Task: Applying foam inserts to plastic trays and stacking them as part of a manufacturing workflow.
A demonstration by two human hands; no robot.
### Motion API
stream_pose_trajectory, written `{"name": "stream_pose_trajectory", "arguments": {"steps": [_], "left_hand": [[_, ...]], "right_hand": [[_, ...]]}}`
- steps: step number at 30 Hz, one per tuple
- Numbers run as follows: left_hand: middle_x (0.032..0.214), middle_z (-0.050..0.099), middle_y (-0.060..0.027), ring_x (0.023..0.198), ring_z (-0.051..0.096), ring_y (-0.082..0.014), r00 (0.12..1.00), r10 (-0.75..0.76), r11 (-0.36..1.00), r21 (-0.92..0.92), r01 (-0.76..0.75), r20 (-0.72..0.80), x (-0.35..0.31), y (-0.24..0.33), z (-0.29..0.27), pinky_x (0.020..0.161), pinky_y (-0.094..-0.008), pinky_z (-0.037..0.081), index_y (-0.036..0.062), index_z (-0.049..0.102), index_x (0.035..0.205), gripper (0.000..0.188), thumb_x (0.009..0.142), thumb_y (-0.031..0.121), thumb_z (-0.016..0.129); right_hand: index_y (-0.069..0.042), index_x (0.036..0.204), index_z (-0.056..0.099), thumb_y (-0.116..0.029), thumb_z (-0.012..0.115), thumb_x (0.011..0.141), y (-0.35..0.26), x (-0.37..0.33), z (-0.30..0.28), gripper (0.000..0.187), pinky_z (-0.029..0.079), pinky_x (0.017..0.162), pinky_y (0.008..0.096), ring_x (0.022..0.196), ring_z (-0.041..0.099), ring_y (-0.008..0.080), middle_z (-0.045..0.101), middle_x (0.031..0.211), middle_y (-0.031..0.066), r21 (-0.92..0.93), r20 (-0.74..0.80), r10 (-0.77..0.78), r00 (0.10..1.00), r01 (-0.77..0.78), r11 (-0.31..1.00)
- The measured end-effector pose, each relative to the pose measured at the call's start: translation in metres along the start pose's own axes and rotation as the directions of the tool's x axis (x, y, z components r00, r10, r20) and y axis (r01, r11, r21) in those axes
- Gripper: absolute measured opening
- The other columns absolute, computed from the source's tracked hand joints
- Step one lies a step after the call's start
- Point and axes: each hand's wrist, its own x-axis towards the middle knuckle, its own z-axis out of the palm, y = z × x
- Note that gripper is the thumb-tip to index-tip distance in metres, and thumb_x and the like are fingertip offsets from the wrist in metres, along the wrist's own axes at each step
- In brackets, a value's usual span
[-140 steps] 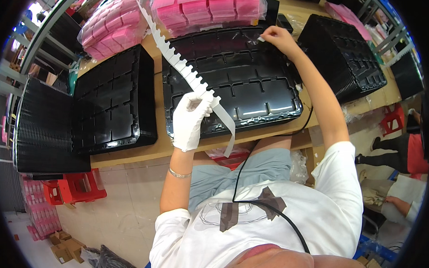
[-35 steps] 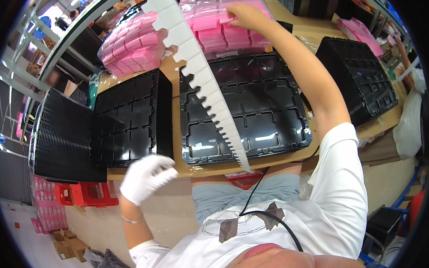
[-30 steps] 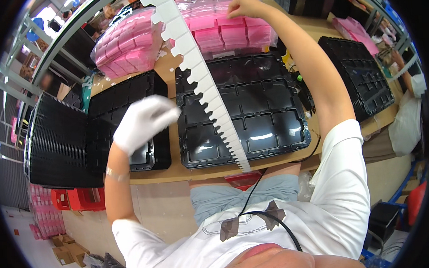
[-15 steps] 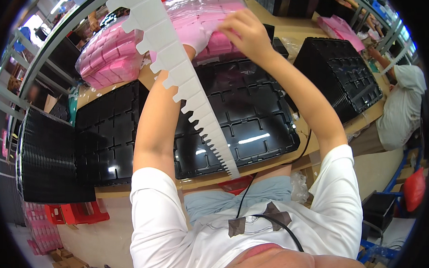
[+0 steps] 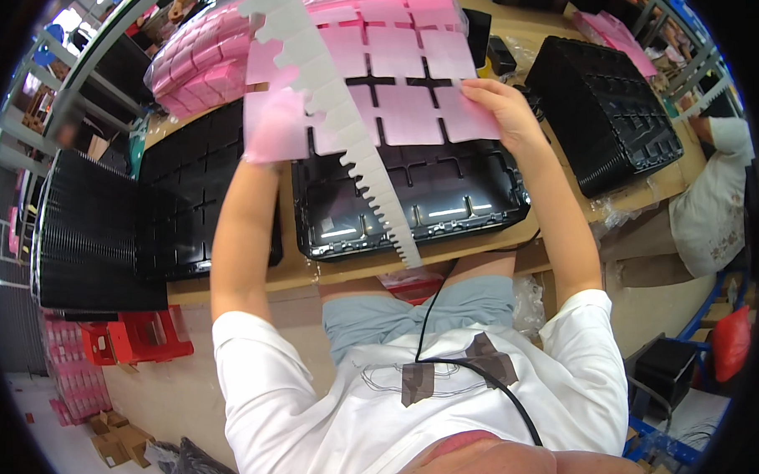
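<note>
A pink sheet with slots cut through it (image 5: 413, 115) is stretched between my two hands above a black moulded plastic tray (image 5: 469, 177). My right hand (image 5: 505, 111) pinches its right edge, thumb on top. At the left edge is my left hand (image 5: 275, 128), in a pale glove and blurred, closed on the sheet; its fingertips are hard to make out. Through the slots the dark tray shows beneath. A white strip with a toothed edge (image 5: 355, 129) crosses the view in front of the sheet, hiding part of it.
More pink slotted material (image 5: 198, 68) is piled at the back left. Stacked black trays stand at the left (image 5: 87, 239) and right (image 5: 605, 112). A red stool (image 5: 141, 337) is under the table's left part. A person in a light shirt (image 5: 717, 200) is at the far right.
Both hands have come back from the wrapped pink pile with a pink sheet now spread between them. They have moved apart, the left one leftward, and the sheet covers the tray's far part.
</note>
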Motion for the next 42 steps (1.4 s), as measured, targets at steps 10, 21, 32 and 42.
{"name": "stream_pose_trajectory", "arguments": {"steps": [10, 21, 32, 42], "left_hand": [[0.115, 0.063, -0.0213, 0.089, 0.066, -0.0193, 0.780, -0.224, -0.278, -0.806, 0.523, 0.584, -0.106, 0.072, -0.008, 0.075, -0.0289, 0.054, -0.0029, 0.035, 0.146, 0.090, 0.093, 0.069, 0.043], [0.078, 0.067, -0.0054, 0.064, 0.063, -0.0123, 0.802, -0.587, 0.657, -0.516, 0.550, 0.108, -0.134, 0.094, 0.010, 0.061, -0.0272, 0.051, 0.0052, 0.052, 0.137, 0.062, 0.084, 0.029, 0.076], [0.075, 0.065, -0.0028, 0.070, 0.065, -0.0213, 0.794, -0.607, 0.760, -0.263, 0.594, 0.041, -0.138, 0.113, 0.009, 0.069, -0.0340, 0.053, 0.0106, 0.055, 0.135, 0.063, 0.080, 0.033, 0.077], [0.126, 0.058, -0.0216, 0.118, 0.056, -0.0368, 0.917, -0.372, 0.927, -0.005, 0.375, -0.145, -0.083, 0.054, -0.014, 0.095, -0.0453, 0.048, 0.0012, 0.050, 0.135, 0.064, 0.088, 0.042, 0.066]], "right_hand": [[0.003, 0.109, 0.063, -0.009, 0.071, 0.087, 0.053, -0.064, -0.036, 0.026, 0.047, 0.069, 0.0197, 0.077, 0.060, 0.0057, 0.065, 0.087, 0.0027, -0.387, -0.124, -0.247, 0.961, 0.182, 0.904], [-0.002, 0.113, 0.061, -0.017, 0.077, 0.076, 0.055, -0.100, -0.019, 0.042, 0.048, 0.070, 0.0329, 0.074, 0.060, 0.0204, 0.063, 0.082, 0.0074, -0.774, -0.041, -0.403, 0.914, 0.227, 0.592], [-0.004, 0.113, 0.061, -0.015, 0.075, 0.077, 0.055, -0.098, -0.020, 0.040, 0.046, 0.073, 0.0349, 0.080, 0.057, 0.0220, 0.060, 0.079, 0.0051, -0.797, -0.086, -0.367, 0.926, 0.157, 0.583], [0.002, 0.119, 0.057, -0.018, 0.061, 0.092, 0.027, -0.002, -0.038, 0.034, 0.044, 0.097, 0.0463, 0.111, 0.056, 0.0404, 0.060, 0.117, 0.0235, -0.883, 0.220, -0.763, 0.608, 0.457, 0.110]]}}
